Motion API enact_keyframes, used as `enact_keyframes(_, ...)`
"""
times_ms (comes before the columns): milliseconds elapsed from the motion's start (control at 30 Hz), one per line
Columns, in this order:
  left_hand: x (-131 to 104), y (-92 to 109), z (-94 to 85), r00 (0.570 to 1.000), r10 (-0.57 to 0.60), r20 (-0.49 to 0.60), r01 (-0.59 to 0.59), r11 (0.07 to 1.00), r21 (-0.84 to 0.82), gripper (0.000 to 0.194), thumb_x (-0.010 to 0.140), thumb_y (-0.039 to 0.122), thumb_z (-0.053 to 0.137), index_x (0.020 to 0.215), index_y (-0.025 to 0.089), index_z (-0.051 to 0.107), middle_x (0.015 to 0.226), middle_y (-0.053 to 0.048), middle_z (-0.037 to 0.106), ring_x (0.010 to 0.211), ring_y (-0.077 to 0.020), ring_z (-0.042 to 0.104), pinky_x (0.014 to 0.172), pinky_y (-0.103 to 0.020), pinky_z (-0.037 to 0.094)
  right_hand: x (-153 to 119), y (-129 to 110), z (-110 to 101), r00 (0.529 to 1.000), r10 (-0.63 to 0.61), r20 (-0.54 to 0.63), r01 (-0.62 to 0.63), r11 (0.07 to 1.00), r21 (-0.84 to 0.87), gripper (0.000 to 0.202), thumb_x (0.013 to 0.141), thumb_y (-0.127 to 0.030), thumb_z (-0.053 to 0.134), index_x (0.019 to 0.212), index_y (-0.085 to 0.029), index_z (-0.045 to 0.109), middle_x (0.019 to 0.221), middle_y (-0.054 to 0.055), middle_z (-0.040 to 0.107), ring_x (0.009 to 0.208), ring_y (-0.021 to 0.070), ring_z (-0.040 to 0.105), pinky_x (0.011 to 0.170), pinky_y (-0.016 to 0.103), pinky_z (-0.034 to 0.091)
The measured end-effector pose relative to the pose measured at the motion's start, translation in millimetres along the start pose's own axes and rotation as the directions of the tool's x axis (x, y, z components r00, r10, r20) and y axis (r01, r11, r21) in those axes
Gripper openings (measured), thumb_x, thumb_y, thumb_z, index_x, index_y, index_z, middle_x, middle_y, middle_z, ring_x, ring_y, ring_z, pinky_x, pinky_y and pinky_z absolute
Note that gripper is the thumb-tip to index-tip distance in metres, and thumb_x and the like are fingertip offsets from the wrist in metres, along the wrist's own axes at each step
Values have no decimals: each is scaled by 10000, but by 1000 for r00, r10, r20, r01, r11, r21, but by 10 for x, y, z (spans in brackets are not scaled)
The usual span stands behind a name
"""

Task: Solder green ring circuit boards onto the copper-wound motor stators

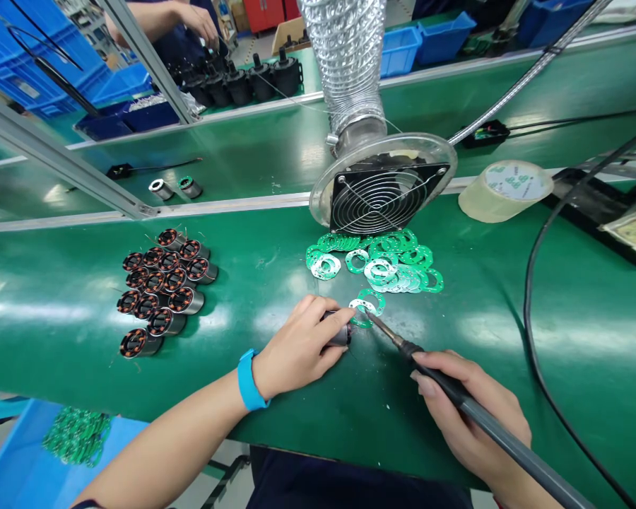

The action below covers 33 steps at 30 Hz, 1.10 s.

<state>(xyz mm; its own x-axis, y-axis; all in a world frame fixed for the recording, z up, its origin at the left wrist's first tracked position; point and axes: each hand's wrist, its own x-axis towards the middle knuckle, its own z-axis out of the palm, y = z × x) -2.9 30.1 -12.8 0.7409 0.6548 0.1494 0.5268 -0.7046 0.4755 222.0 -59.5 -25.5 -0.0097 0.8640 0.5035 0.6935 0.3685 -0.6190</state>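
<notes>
My left hand (pixel 310 339), with a blue band at the wrist, is closed around a metal motor stator (pixel 337 335) lying on its side on the green bench. Its index finger reaches toward a ring-shaped circuit board (pixel 361 305) just beyond. A second green ring board (pixel 376 300) partly overlaps that one. In my right hand (pixel 471 410) is a soldering iron (pixel 445 385), gripped like a pen. The iron's tip points at the near ring board; whether it touches cannot be made out. Further off, a heap of ring boards (pixel 403 276) lies under the fume fan.
Several wound stators (pixel 164 283) stand in a cluster at left. The fume extractor fan (pixel 379 198) hangs at the back, beside a tape roll (pixel 503 191). A black cable (pixel 530 325) curves down the right side. A blue bin (pixel 10 459) holds more boards. Another person's hand (pixel 198 25) is across the bench.
</notes>
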Motion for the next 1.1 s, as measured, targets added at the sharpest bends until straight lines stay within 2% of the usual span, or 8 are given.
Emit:
enact_keyframes(133,0,9,2,1000,11,-7,-11,1000,7,347,924,186,532,1270,159,506,1129,-120,581,991,-228,524,849,-374,483,21,-8,18,1000,-2,15,2,1000,29,193,936,-218,570,1123,-236,611,830,20,741,666,136,716,621,210,568)
enact_keyframes(333,1,10,5,1000,3,21,-3,1000,11,343,924,183,519,1266,163,512,1134,-124,584,993,-234,527,858,-388,482,66,-11,1,983,-13,184,13,1000,0,367,986,-195,474,1347,-258,490,953,29,782,699,149,752,684,239,607)
enact_keyframes(467,8,16,1,998,-42,51,43,999,-20,362,901,191,546,1263,176,531,1136,-120,589,989,-242,535,865,-404,491,93,-37,25,977,42,210,-27,997,-74,232,990,-220,446,1188,-254,561,928,29,776,757,170,758,672,266,609)
enact_keyframes(567,14,45,-32,990,-140,26,143,977,-158,392,861,206,607,1247,170,551,1123,-111,600,1019,-245,554,887,-403,505,125,-85,93,974,87,208,-60,990,-130,184,977,-276,457,1129,-247,557,888,34,760,736,186,752,631,282,601)
enact_keyframes(733,0,105,-96,938,-337,85,334,804,-492,427,791,240,710,1198,194,592,1086,-70,624,1001,-222,608,899,-382,523,209,-197,273,939,306,160,-307,952,-19,260,940,-355,517,1178,-250,521,808,2,719,629,162,721,546,255,570)
enact_keyframes(867,-30,86,-64,926,-336,173,353,607,-711,441,767,236,749,1173,189,584,1112,-70,647,1007,-216,631,904,-372,529,292,-267,382,913,406,32,-404,893,198,254,904,-359,584,1130,-249,548,835,16,719,702,155,726,620,254,584)
enact_keyframes(933,-38,60,-47,923,-334,189,356,562,-746,456,769,203,741,1182,190,548,1125,-68,657,1019,-214,634,905,-369,533,336,-271,408,896,444,-1,-423,855,300,244,886,-337,616,1104,-250,551,832,16,723,726,149,725,652,255,586)
enact_keyframes(1100,-47,3,-102,958,-259,127,288,858,-425,392,771,149,700,1123,193,534,1151,-85,641,1091,-265,570,1000,-499,445,451,-224,441,902,390,184,-431,807,404,238,883,-326,597,1099,-249,533,771,-14,702,655,120,693,610,223,566)
